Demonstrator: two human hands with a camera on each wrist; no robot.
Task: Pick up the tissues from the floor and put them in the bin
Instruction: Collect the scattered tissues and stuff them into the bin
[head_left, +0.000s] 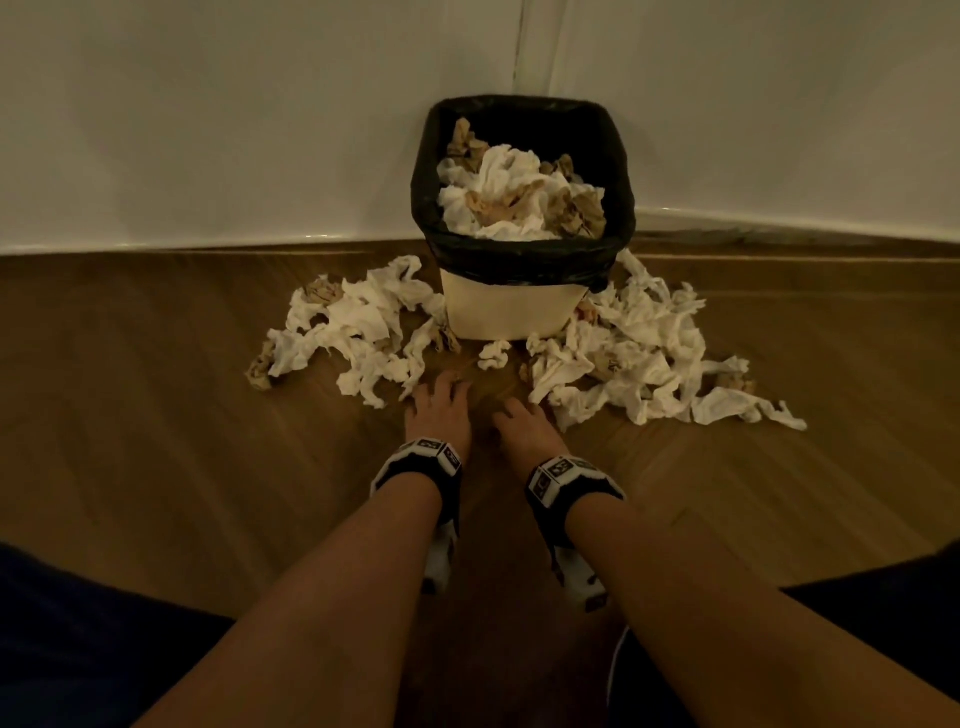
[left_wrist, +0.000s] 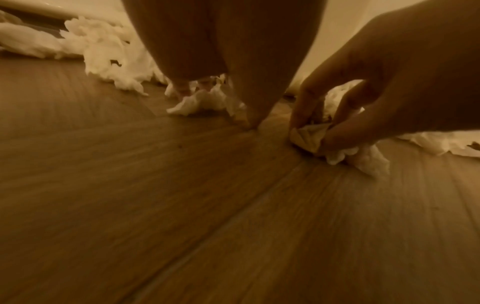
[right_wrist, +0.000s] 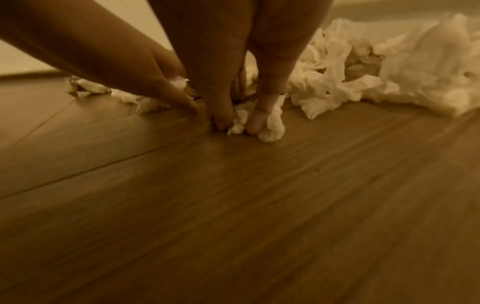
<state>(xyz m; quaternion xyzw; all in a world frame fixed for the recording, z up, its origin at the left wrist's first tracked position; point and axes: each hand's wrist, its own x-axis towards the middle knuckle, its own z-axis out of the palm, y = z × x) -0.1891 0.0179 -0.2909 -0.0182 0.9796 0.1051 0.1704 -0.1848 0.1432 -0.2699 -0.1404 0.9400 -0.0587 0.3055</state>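
A cream bin (head_left: 509, 312) with a black liner stands in the wall corner, heaped with white and brown tissues (head_left: 514, 192). Crumpled tissues lie in a left pile (head_left: 358, 322) and a right pile (head_left: 639, 353) on the wooden floor. My right hand (head_left: 511, 410) is down on the floor and pinches a small crumpled tissue (right_wrist: 272, 127) between thumb and fingers; the left wrist view also shows that tissue (left_wrist: 309, 137). My left hand (head_left: 441, 387) reaches down beside it, fingers extended, thumb tip on the floor, a white tissue (left_wrist: 197, 102) lying between fingers and thumb.
One small tissue (head_left: 493, 354) lies alone just in front of the bin. White walls meet behind the bin. Bare wooden floor (head_left: 208, 467) stretches towards me, and my knees show at both lower corners.
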